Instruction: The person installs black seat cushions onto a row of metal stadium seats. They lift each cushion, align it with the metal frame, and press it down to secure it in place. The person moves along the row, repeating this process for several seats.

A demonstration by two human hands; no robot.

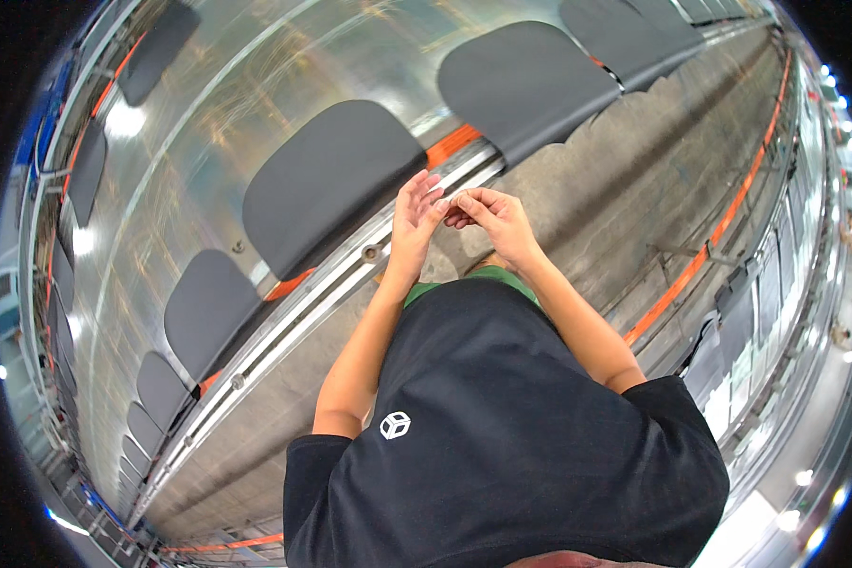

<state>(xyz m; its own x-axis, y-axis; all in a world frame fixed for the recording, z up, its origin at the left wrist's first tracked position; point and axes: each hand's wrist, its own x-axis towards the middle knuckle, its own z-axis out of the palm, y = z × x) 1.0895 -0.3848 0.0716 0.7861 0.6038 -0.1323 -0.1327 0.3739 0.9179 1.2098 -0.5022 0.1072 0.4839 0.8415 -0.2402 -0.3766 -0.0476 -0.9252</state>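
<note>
Your black shirt (pixel 521 407) lies below your loosely spread left hand (pixel 417 216) and pinched right hand (pixel 492 220), its contents impossible to tell, near a grey pad (pixel 331 180).

White hexagonal, cube-like emblem (pixel 395 426) on the black T-shirt (pixel 521 426), with no readable words or numbers
</note>
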